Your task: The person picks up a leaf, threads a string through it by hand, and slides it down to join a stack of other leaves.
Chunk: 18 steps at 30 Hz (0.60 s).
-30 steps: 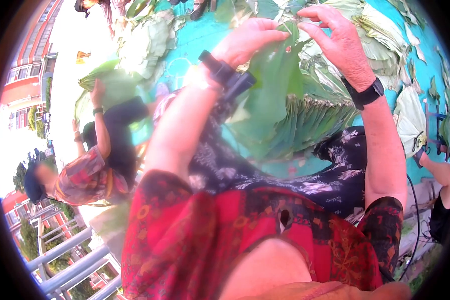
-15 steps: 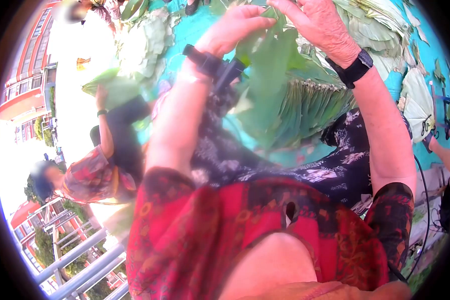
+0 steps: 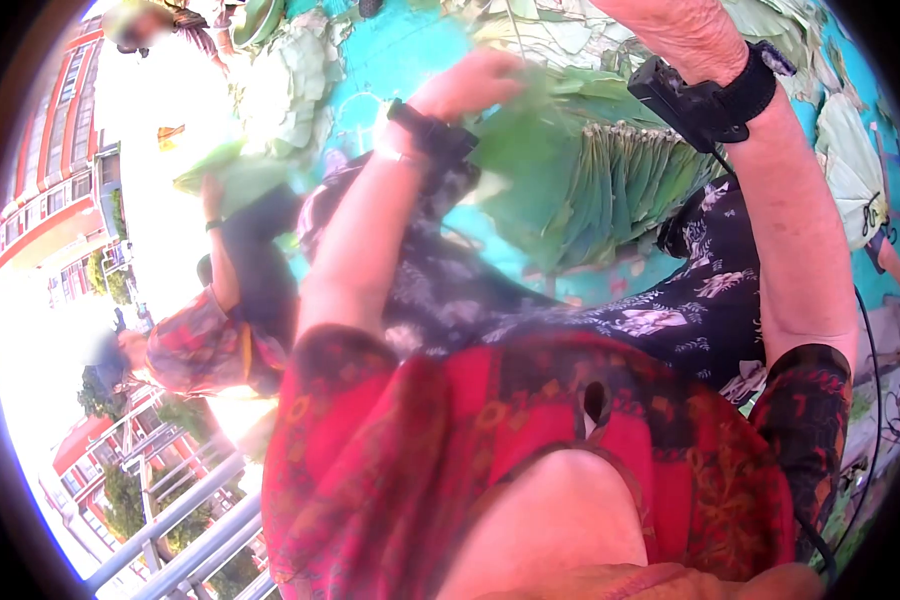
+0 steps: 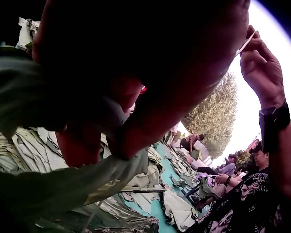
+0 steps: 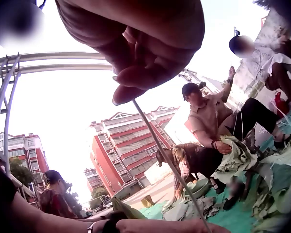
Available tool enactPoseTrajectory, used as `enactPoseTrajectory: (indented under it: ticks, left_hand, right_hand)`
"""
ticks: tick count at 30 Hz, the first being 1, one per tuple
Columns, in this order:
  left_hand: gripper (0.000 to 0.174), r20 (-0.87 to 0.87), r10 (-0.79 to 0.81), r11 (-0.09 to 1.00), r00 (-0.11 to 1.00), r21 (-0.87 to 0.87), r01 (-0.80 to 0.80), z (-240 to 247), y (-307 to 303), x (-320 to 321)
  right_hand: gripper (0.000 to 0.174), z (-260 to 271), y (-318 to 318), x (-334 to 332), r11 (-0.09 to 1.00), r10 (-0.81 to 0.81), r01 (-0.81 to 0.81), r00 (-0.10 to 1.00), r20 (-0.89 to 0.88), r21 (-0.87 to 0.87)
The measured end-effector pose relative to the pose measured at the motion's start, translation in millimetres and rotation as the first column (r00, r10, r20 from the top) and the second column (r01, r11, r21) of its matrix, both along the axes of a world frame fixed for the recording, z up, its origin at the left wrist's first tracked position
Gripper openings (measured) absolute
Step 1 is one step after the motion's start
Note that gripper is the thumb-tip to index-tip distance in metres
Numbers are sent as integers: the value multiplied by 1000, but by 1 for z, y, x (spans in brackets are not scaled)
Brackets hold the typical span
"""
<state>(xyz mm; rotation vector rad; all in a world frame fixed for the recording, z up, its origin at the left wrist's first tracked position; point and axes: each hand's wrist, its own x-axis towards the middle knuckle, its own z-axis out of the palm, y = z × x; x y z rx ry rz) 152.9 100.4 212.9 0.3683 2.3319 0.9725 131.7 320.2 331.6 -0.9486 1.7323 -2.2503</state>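
My left hand (image 3: pixel 470 85) is raised in front of me, its fingers and thumb pinching a large green leaf (image 4: pixel 118 177). In the head view that leaf hangs blurred below the fingertips, overlapping a thick stack of folded leaves (image 3: pixel 650 180). My right hand (image 3: pixel 685 35) is lifted higher, and its fingers are cut off by the top edge there. The right wrist view shows my right hand (image 5: pixel 140 48) pinching the end of a thin pale strand (image 5: pixel 160 145). This strand runs straight down toward my left hand's side.
More pale leaves (image 3: pixel 285 90) lie spread over the turquoise ground sheet (image 3: pixel 400 45). A seated person (image 3: pixel 210 335) at the left handles leaves, and other people (image 5: pixel 211 114) sit farther off. Metal rails (image 3: pixel 190 540) stand at lower left. A black cable (image 3: pixel 875 390) hangs beside my right arm.
My right hand has moved up and right, away from the left hand and partly out of the head view. My left hand has come slightly lower with the leaf.
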Motion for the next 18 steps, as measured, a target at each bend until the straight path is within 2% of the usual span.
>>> enactPoseTrajectory:
  ticks: [1, 3, 4, 6, 9, 11, 12, 14, 17, 18]
  left_hand:
    - [39, 76, -28, 995, 997, -88, 34, 4, 3, 3]
    - [45, 205, 8, 994, 979, -109, 14, -2, 0, 5]
    - [48, 267, 28, 993, 963, -119, 5, -7, -2, 6]
    - [53, 323, -11, 992, 946, -113, 50, -19, -2, 12]
    - [59, 418, -66, 989, 906, -94, 116, -30, 8, 21]
    - [61, 483, -90, 981, 871, -106, 161, -49, 12, 21]
    - [61, 476, -105, 982, 873, -88, 166, -65, 12, 20]
    - [61, 456, -132, 983, 880, -53, 175, -82, 15, 20]
    - [56, 405, -38, 993, 913, -87, 80, -99, 22, 26]
    - [50, 381, -70, 988, 922, -104, 118, -109, 21, 26]
  right_hand:
    - [7, -1, 2, 1, 1000, 3, -3, 1000, 3, -13]
    - [7, -1, 6, 3, 999, 7, -7, 1000, 8, -37]
    - [7, 0, 7, 3, 1000, -22, 22, 999, 41, 8]
    - [7, 4, 6, 3, 992, -80, 69, 991, 105, 101]
    - [8, -3, 13, 4, 995, -84, 81, 996, 39, 65]
    - [8, -1, 14, 1, 986, -112, 100, 990, 83, 136]
    - [9, -1, 14, 1, 979, -128, 108, 986, 106, 173]
    - [8, -6, 17, 4, 985, -149, 143, 987, 61, 97]
    - [9, -6, 20, 5, 982, -174, 169, 983, 61, 81]
    - [9, -6, 22, 4, 979, -186, 179, 980, 74, 93]
